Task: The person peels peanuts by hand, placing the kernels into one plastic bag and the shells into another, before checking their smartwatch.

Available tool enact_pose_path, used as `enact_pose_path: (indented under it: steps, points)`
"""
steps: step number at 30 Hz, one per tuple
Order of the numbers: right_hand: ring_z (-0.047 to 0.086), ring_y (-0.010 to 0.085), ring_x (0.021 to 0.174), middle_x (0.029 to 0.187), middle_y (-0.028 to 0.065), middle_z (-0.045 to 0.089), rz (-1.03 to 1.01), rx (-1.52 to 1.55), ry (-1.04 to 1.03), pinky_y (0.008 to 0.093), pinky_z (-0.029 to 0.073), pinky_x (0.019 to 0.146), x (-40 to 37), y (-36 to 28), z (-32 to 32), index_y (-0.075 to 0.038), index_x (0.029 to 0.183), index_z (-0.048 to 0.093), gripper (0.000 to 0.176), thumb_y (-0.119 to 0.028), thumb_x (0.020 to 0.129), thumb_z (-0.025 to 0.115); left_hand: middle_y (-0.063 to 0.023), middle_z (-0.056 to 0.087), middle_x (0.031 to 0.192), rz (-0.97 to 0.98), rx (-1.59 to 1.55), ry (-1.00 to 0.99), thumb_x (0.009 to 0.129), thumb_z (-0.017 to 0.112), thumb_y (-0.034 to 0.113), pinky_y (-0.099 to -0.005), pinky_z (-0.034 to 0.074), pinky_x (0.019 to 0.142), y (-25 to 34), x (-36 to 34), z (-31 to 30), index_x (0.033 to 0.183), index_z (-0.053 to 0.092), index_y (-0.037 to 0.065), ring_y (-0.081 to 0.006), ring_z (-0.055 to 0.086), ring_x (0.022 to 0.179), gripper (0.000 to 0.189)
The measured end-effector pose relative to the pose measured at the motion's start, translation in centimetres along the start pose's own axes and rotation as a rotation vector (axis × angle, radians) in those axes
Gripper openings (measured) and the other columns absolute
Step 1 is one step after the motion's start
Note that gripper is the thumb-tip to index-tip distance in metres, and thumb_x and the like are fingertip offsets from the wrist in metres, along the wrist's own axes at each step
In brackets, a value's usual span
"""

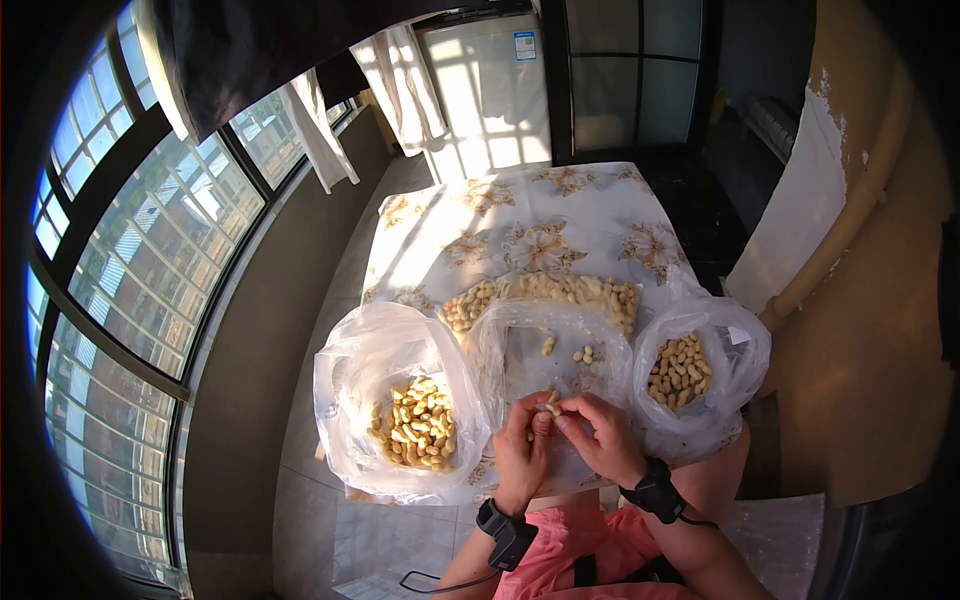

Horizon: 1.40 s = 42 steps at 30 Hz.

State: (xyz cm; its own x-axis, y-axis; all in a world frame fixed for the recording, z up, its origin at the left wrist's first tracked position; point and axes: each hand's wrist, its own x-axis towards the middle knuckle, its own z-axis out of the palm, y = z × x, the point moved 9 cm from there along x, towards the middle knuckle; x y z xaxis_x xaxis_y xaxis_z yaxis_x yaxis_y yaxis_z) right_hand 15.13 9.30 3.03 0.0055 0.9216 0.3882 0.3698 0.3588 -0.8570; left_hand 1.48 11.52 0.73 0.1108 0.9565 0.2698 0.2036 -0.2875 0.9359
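Note:
My left hand [523, 445] and my right hand [603, 438] meet at the table's near edge, fingertips closed on one peanut [553, 404] between them. Just beyond them lies an open plastic bag [510, 345] with a few peanuts [585, 355] on it. On the left, a plastic bag [345, 365] with its rim spread holds a heap of peanuts [415, 422]. To the right stands another open plastic bag [745, 350] with peanuts [680, 372] inside. Behind the middle bag are more peanuts [570, 290] under clear plastic.
A flowered cloth covers the table [430, 225]. Barred windows [170, 250] and white curtains [400, 85] are at the left. A white door-like panel [490, 95] and a dark framed glass door [635, 85] stand behind. A pipe [850, 230] runs along the right wall.

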Motion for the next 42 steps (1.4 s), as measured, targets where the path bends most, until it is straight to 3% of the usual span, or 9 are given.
enact_pose_path:
  steps: [13,16,21,27,33,38,42]
  points:
    - [0.067,0.0296,0.078,0.089,0.0142,0.066,0.013,0.007,0.001,0.0354,0.052,0.066,0.0,0.0,0.0,0.0,0.102,0.064,0.014,-0.011,0.094,0.067,-0.0054,0.067,0.078,0.006,-0.065,0.029,0.104,0.057,0.013,-0.026,0.052,0.064,0.1,-0.1,-0.1,0.112,0.058,0.0,-0.0113,0.064,0.068,0.016]
    - [0.069,0.0259,0.079,0.09,0.0144,0.067,0.022,0.015,0.017,0.0329,0.053,0.069,0.1,0.1,0.0,0.0,0.102,0.064,0.013,-0.006,0.092,0.068,-0.0123,0.07,0.085,0.054,0.006,0.054,0.101,0.059,0.011,-0.0303,0.053,0.061,0.3,-0.5,-0.6,0.114,0.058,0.005,-0.0207,0.072,0.071,0.014]
    - [0.069,0.022,0.077,0.088,0.0115,0.068,0.023,0.007,0.043,0.0322,0.053,0.069,-0.1,0.3,0.1,0.0,0.101,0.066,0.012,-0.003,0.089,0.068,-0.0077,0.065,0.075,0.146,-0.061,0.08,0.102,0.059,0.011,-0.0277,0.051,0.059,2.4,-1.6,-1.6,0.113,0.058,0.004,-0.0158,0.065,0.063,0.014]
    - [0.068,0.0204,0.078,0.088,0.0108,0.067,0.034,-0.002,0.033,0.0303,0.052,0.067,-0.2,0.5,0.0,-0.001,0.102,0.065,0.013,-0.004,0.089,0.069,-0.0031,0.059,0.075,0.053,-0.125,0.199,0.105,0.054,0.018,-0.022,0.044,0.057,1.7,-2.0,-6.3,0.113,0.052,0.001,-0.0083,0.055,0.062,0.019]
    - [0.068,0.0195,0.078,0.088,0.0106,0.067,0.084,0.017,0.01,0.0299,0.051,0.065,-0.2,0.4,0.0,-0.002,0.102,0.065,0.013,-0.005,0.09,0.069,-0.0021,0.057,0.065,0.02,0.109,0.338,0.105,0.056,0.018,-0.0231,0.042,0.054,1.3,-2.1,-12.8,0.109,0.054,0.001,-0.0076,0.053,0.057,0.018]
    - [0.068,0.0203,0.077,0.088,0.0107,0.067,0.035,0.002,0.004,0.0304,0.051,0.065,-0.2,0.2,0.0,-0.002,0.102,0.065,0.013,-0.005,0.09,0.069,-0.0032,0.055,0.061,0.007,0.339,0.372,0.102,0.051,0.006,-0.0244,0.037,0.051,2.5,-2.1,-14.8,0.107,0.053,0.0,-0.0068,0.047,0.053,0.008]
    - [0.067,0.0205,0.077,0.088,0.0107,0.067,0.043,-0.004,0.0,0.0308,0.052,0.065,-0.2,0.3,0.0,-0.002,0.102,0.065,0.013,-0.005,0.09,0.069,-0.0029,0.055,0.061,-0.048,0.412,0.365,0.102,0.052,0.006,-0.0242,0.037,0.051,2.8,-1.8,-15.4,0.107,0.055,0.001,-0.0062,0.047,0.052,0.009]
